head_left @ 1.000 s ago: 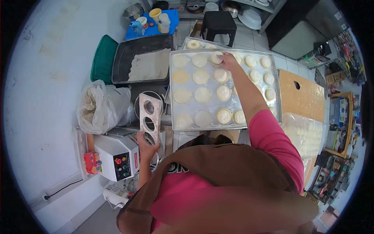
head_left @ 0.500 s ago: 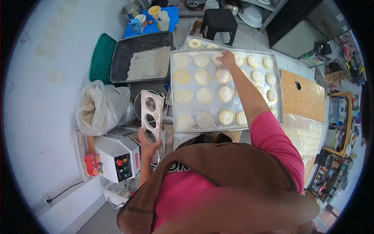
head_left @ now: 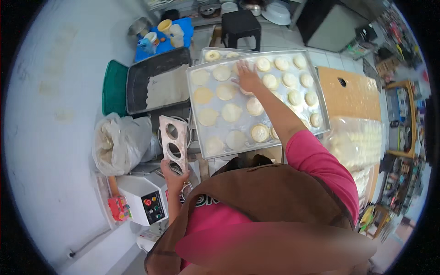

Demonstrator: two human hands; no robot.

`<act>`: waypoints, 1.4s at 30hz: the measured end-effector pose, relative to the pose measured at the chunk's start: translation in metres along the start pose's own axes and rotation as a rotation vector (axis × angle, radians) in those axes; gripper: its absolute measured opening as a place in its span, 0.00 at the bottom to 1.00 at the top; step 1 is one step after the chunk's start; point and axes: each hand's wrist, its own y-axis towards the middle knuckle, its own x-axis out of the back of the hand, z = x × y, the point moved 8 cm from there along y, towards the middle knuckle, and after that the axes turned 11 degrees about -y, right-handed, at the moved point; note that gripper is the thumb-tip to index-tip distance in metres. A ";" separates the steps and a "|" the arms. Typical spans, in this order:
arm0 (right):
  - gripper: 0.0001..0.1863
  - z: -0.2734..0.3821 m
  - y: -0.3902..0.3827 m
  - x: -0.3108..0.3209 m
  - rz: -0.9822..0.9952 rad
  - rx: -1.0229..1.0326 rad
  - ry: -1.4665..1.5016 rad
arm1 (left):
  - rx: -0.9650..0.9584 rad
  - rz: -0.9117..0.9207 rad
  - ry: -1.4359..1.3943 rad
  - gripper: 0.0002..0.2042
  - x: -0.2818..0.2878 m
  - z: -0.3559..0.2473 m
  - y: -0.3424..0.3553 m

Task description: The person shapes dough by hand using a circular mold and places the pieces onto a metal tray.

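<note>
My left hand (head_left: 175,178) grips a pale, flour-dusted board with three round holes (head_left: 181,136), held upright left of a large metal tray (head_left: 220,128). My right hand (head_left: 249,78) is over the tray's back middle, fingers apart, with no piece visible in its grasp; a dough piece under it is partly hidden. Flat dough circles (head_left: 226,91) fill the tray's left columns, and thicker round pieces (head_left: 260,133) sit in the middle and right ones. A second tray (head_left: 250,52) shows behind.
At left stand a grey bin (head_left: 137,87) with a pale sheet inside, a plastic sack (head_left: 117,142) and a white machine (head_left: 135,197). At right are a wooden board (head_left: 348,96) and bagged dough (head_left: 348,142). A black stool (head_left: 240,27) stands behind the trays.
My right fingers, earlier pinched on a round piece in the back row, have spread apart and let it go. My left hand still holds the holed board. The view has shifted slightly.
</note>
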 end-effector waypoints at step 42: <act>0.24 -0.411 -0.920 -0.052 -0.185 -1.493 0.343 | -1.447 1.526 0.616 0.44 -0.582 -0.366 -0.426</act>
